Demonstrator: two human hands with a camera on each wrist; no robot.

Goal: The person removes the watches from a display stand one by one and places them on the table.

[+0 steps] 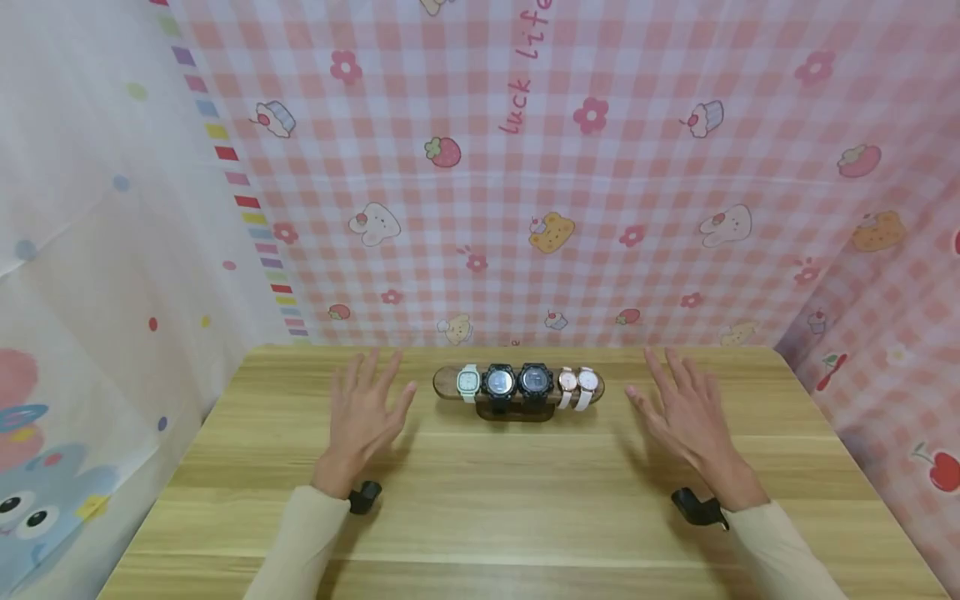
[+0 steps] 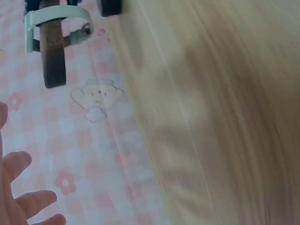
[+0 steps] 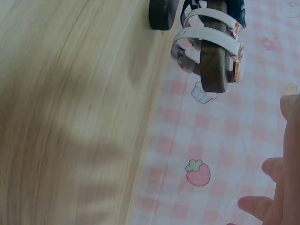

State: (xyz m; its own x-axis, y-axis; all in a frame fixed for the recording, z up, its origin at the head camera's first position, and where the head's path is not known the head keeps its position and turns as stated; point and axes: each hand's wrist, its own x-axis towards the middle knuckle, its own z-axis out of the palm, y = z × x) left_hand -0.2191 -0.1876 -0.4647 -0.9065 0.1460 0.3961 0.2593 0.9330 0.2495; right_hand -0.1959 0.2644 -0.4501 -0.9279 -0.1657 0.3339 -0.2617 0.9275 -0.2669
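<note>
A dark wooden watch stand [image 1: 444,383] carries several watches near the back of the table. From left to right they are a mint green watch [image 1: 468,381], a black watch [image 1: 499,382], a second black watch [image 1: 536,380], and two small white-strapped watches, one with a rose-gold case [image 1: 567,381], the other with a white dial [image 1: 588,382]. My left hand [image 1: 365,417] is left of the stand, fingers spread, apart from it. On the other side my right hand [image 1: 688,414] is spread too, touching no watch. The wrist views show the strap loops [image 3: 206,35] around the bar's ends.
The light wooden table [image 1: 480,517] stretches from the stand toward me. Behind it hangs a pink checked cloth [image 1: 480,200]; a white patterned cloth [image 1: 112,275] hangs at the left. Black wrist devices [image 1: 366,497] sit under both wrists.
</note>
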